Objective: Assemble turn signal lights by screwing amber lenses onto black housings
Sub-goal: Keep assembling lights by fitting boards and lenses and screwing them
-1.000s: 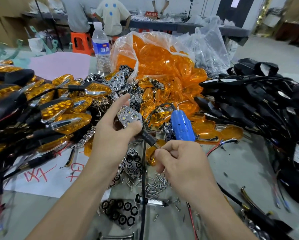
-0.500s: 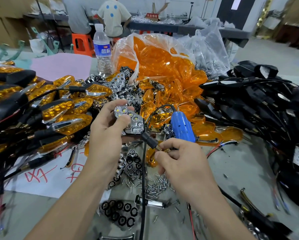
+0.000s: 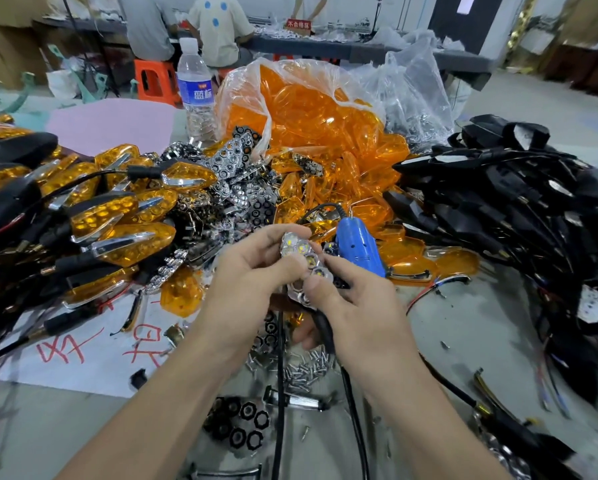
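My left hand [image 3: 252, 275] and my right hand [image 3: 356, 306] both hold a chrome reflector with LED cells [image 3: 304, 261] over the middle of the table. The right thumb presses its lower part; a black stem with a cable [image 3: 323, 329] hangs below it. Loose amber lenses [image 3: 325, 140] spill from a clear bag behind. Black housings with wires [image 3: 515, 209] are heaped at the right. Finished amber lights [image 3: 117, 216] are stacked at the left. A blue electric screwdriver [image 3: 356, 247] lies just behind my right hand.
Small screws [image 3: 304, 370] lie scattered below my hands. More chrome reflectors [image 3: 231, 188] pile up behind them. A water bottle [image 3: 196, 91] stands at the back. Black reflector pieces [image 3: 238, 424] lie near the front edge. White paper with red writing [image 3: 83, 348] covers the left.
My right hand has come up from the black stem to the reflector and now presses it with the thumb. The left hand has turned the reflector more upright.
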A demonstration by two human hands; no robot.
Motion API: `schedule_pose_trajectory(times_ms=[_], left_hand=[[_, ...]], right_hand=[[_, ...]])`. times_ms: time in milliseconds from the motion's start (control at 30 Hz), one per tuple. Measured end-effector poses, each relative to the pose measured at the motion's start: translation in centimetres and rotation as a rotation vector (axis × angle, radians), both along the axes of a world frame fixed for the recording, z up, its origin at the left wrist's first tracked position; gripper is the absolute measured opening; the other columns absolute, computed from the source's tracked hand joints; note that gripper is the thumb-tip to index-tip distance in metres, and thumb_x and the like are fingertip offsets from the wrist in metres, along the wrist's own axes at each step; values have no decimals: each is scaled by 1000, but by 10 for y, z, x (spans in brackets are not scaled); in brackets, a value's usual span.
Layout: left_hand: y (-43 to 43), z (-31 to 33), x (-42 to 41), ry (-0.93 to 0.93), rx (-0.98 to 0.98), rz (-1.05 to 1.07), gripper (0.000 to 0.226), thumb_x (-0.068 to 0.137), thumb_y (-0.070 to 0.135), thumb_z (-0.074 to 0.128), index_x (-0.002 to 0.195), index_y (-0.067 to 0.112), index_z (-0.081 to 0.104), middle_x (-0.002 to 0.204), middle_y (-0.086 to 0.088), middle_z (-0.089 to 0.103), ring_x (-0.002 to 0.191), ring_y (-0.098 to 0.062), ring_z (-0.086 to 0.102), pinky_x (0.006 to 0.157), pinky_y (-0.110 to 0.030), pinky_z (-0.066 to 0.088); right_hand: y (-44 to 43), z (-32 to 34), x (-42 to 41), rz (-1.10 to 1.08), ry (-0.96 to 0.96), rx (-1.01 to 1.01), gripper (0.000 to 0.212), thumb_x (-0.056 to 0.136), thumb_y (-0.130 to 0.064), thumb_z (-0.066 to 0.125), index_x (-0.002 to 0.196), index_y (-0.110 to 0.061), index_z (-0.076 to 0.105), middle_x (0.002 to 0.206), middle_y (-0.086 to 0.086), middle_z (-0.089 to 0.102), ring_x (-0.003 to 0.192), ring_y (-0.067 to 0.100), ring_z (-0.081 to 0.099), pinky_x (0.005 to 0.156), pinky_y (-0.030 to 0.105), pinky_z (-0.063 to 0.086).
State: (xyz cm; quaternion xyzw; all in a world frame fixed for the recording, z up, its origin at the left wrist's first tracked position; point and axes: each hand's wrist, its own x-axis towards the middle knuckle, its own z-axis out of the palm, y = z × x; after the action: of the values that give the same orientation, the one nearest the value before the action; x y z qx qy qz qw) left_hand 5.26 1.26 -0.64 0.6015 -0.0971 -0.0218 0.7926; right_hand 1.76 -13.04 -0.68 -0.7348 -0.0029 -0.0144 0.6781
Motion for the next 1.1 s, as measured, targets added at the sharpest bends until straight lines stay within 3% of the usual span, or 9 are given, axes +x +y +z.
schedule_pose_trajectory(times_ms=[200,333,467,600,733,800,900,1033,1100], left_hand=[[1,9,-4,77,-28,44,23,86,31,65,86,14,81,98,-14,78,76,-30,72,58,-40,61],[1,13,-3,76,-30,57,25,92,10,61,81,15,83,91,-13,79,72,-28,74,53,-38,60],[2,13,-4,58,-13,78,35,98,-4,54,78,9,81,87,-16,77,68,-29,73,51,-37,59],[2,10,-3,55,-8,90,34,98,-5,54,79,7,80,85,-16,77,65,-27,71,49,-34,57],[1,7,-4,-13,56,138,27,97,4,59,82,12,81,89,-14,78,67,-30,71,50,-39,59],[-1,3,-4,-113,241,264,22,92,21,62,85,23,82,88,-5,79,75,-35,71,56,-47,62],[1,1,-6,-127,466,322,19,88,42,66,96,38,82,90,10,80,81,-18,75,74,-46,63],[-2,3,-9,-3,205,131,23,94,34,65,93,18,81,89,-22,76,72,-50,71,59,-69,58],[-1,2,-7,-87,264,169,23,90,33,63,87,19,81,88,-19,76,83,-50,69,72,-69,58]], right_hand=[[1,-5,0,17,44,139,21,99,-11,68,117,-20,75,86,5,76,57,22,68,56,34,54],[1,-1,-1,23,106,302,25,95,0,69,115,-15,75,84,5,78,56,17,66,52,21,51],[-1,0,-2,40,125,304,21,93,0,71,104,-17,76,85,4,79,59,19,66,53,21,51],[0,-1,-2,25,121,283,17,96,-9,71,110,-15,78,82,1,77,60,19,65,52,21,50],[2,-3,-1,5,90,281,15,99,-13,68,109,-16,79,79,-3,75,60,19,66,52,21,50],[5,-6,-1,-7,59,255,16,99,-13,67,108,-19,80,78,-3,73,58,18,62,52,24,51],[5,-9,1,-46,25,237,15,98,-11,69,102,-19,82,78,2,73,58,19,58,51,27,51],[1,-10,0,-50,-18,262,23,96,-5,70,107,-21,82,81,6,76,59,24,58,52,28,53],[3,-11,-1,-54,-48,241,28,95,-6,72,104,-30,83,79,3,77,61,20,58,51,30,54]])
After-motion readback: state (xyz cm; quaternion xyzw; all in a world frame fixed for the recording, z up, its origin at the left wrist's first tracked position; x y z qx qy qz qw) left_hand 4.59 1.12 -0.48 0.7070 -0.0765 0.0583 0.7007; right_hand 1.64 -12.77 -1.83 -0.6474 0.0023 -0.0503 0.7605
